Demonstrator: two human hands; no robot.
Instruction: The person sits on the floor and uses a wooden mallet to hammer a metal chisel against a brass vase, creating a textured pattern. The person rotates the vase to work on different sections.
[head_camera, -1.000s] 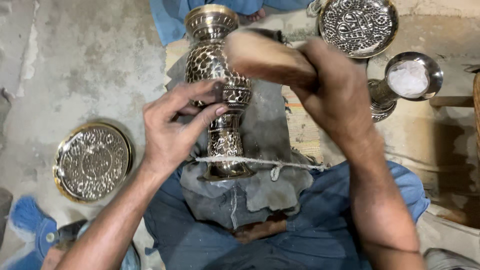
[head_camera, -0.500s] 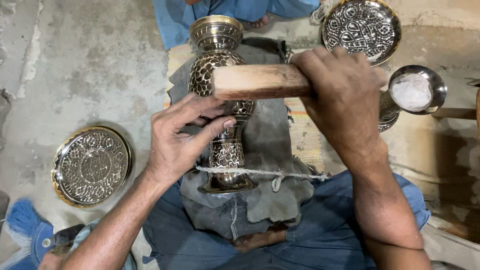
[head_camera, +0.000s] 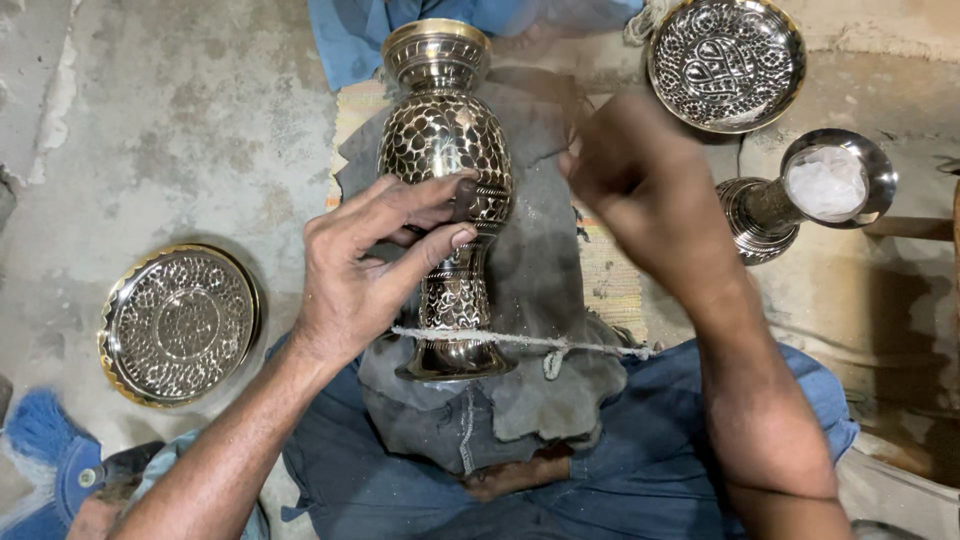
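Tall engraved brass vase with dark patterned belly and gilt rim (head_camera: 445, 160): laid lengthwise on a grey cloth (head_camera: 545, 260) across the lap, its foot held down by a taut pale cord (head_camera: 520, 342); the body is steadied by the left hand (head_camera: 375, 265), whose thumb and fingers are pinched together against the belly on something small and dark that cannot be made out. Right hand (head_camera: 640, 185): raised just beside the vase, blurred; whether it is closed on anything cannot be told, its palm side being hidden. For clean work, it is judged that the vase should be kept from rolling and pressed firmly into the cloth. Nearby: round engraved brass plate (head_camera: 180, 322) at left; second engraved plate (head_camera: 725, 62), cut off at top; metal goblet with white contents (head_camera: 825, 185), unidentified.
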